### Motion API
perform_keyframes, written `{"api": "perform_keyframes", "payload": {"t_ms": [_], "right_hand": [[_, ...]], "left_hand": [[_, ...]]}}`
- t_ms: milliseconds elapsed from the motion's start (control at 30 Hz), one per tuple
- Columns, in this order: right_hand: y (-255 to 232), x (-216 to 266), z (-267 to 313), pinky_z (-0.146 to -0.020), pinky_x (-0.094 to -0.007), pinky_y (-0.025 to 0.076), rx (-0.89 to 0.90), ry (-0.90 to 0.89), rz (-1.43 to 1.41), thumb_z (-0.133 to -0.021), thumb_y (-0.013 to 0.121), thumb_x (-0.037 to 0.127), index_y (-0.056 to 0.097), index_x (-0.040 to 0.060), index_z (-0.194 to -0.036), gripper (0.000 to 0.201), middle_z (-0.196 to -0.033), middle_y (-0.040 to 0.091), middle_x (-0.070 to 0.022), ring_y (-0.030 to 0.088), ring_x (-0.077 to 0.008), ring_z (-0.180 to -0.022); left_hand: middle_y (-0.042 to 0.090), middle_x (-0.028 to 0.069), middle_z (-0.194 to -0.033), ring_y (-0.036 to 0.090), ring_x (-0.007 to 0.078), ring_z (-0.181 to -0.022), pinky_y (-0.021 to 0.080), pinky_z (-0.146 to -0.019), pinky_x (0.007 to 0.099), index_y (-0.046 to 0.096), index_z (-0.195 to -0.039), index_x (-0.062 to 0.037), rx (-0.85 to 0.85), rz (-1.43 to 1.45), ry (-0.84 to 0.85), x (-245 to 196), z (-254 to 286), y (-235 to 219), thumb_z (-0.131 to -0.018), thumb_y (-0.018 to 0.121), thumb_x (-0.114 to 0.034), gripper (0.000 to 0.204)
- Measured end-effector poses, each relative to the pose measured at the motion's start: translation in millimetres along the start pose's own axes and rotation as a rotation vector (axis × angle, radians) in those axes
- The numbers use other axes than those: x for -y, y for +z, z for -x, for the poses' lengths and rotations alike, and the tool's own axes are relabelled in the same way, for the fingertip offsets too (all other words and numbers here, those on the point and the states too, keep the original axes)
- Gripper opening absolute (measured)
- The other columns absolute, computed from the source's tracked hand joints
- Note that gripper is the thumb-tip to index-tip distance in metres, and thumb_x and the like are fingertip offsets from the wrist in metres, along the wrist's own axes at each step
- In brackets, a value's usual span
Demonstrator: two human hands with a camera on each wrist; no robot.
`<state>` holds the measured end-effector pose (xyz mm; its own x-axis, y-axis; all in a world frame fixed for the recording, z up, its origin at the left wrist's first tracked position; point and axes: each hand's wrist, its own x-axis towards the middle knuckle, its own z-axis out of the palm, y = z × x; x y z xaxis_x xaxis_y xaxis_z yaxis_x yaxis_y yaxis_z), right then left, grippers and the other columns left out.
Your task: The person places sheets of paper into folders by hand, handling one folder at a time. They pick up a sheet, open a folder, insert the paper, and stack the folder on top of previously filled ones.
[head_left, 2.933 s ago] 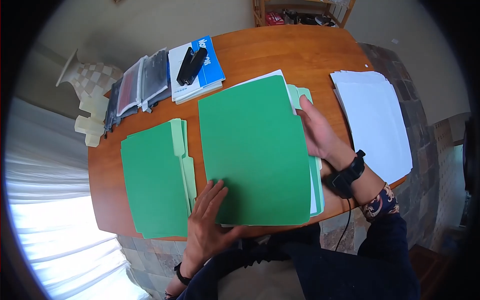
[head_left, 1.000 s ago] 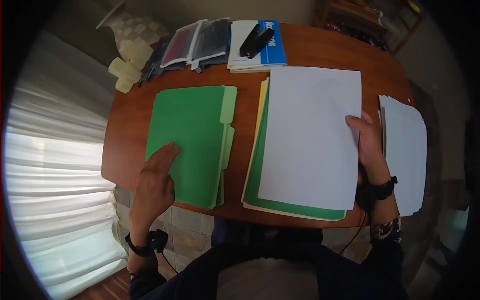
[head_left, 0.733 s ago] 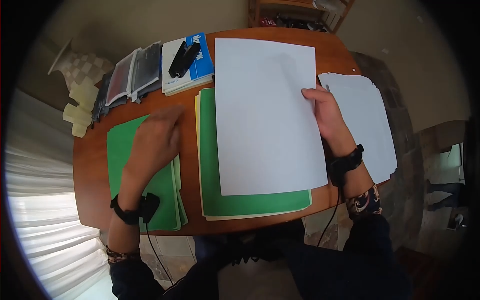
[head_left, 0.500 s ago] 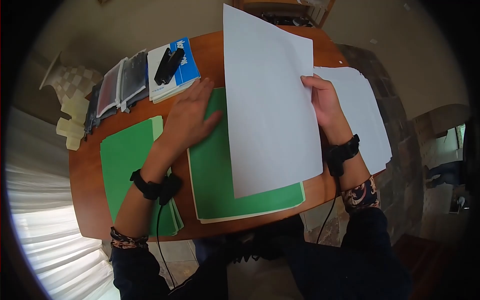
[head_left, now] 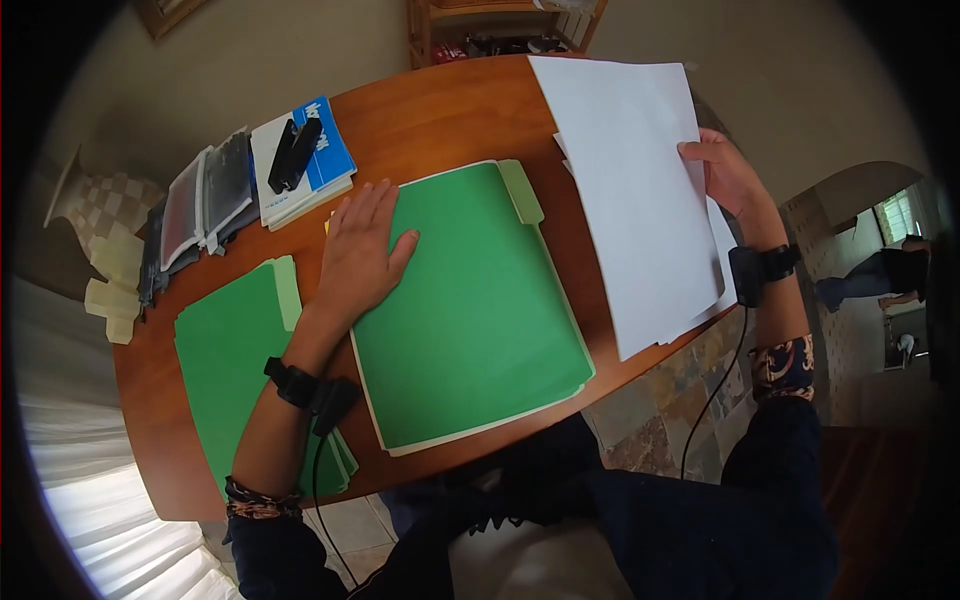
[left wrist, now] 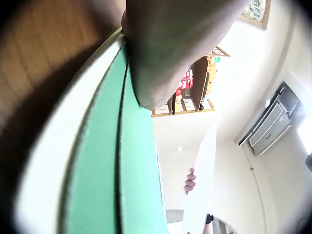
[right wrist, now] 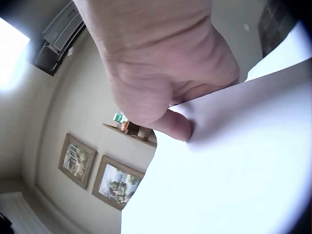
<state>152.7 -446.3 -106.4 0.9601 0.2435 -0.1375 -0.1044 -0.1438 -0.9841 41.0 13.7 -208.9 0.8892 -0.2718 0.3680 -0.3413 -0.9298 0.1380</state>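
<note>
While the left-hand grip (head_left: 360, 255) lies flat, fingers straight, on the 10 o'clock edge of a stack of green card folders (head_left: 465, 320) on a brown wooden counter (head_left: 450, 100), the right-hand grip (head_left: 732, 177) is clamped on plain white rectangular paper (head_left: 630, 180), thumb over one face. Guessing the flat palm's there to stop the folders sliding, and the paper's pinched by its 3 o'clock edge to keep it off them. Paper's at about 2 o'clock in the head view, held above a white paper pile (head_left: 724, 240); can't tell how many sheets. Looks blank, smooth, slightly bowed. Folders look a bit staggered, pale-edged at 6 o'clock.
</note>
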Motion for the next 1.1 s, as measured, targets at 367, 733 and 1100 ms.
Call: {"api": "perform_keyframes", "payload": {"t_ms": [367, 733, 1100], "right_hand": [[-96, -74, -37, -0.078, -0.0322, 0.051, -0.260, 0.187, 0.834, -0.073, 0.067, 0.011, 0.067, 0.0013, -0.100, 0.029, -0.086, 0.065, -0.0033, 0.060, -0.0175, -0.078], [63, -14, 13, -0.061, -0.0273, 0.053, 0.101, -0.095, 0.507, -0.092, 0.059, 0.007, 0.069, 0.0018, -0.109, 0.020, -0.088, 0.071, -0.0077, 0.068, -0.0133, -0.072], [166, -26, -3, -0.054, -0.0228, 0.054, 0.378, 0.118, 0.405, -0.092, 0.057, 0.006, 0.060, -0.0077, -0.125, 0.036, -0.085, 0.069, -0.0086, 0.066, -0.0123, -0.063]], "left_hand": [[0.045, 0.0181, -0.149, 0.035, 0.0362, -0.142, 0.023, -0.119, 0.0480, 0.049, -0.139, -0.0002, -0.040, 0.043, -0.007, -2, 0, -3, -0.095, 0.056, -0.032, 0.055], [0.045, 0.0177, -0.149, 0.034, 0.0360, -0.143, 0.023, -0.118, 0.0481, 0.047, -0.140, -0.0017, -0.027, 0.052, -0.042, -3, -2, -5, -0.094, 0.056, -0.031, 0.055], [0.047, 0.0180, -0.148, 0.036, 0.0364, -0.142, 0.024, -0.118, 0.0477, 0.048, -0.139, -0.0009, -0.043, 0.065, -0.041, 0, 0, -2, -0.094, 0.057, -0.030, 0.055]]}}
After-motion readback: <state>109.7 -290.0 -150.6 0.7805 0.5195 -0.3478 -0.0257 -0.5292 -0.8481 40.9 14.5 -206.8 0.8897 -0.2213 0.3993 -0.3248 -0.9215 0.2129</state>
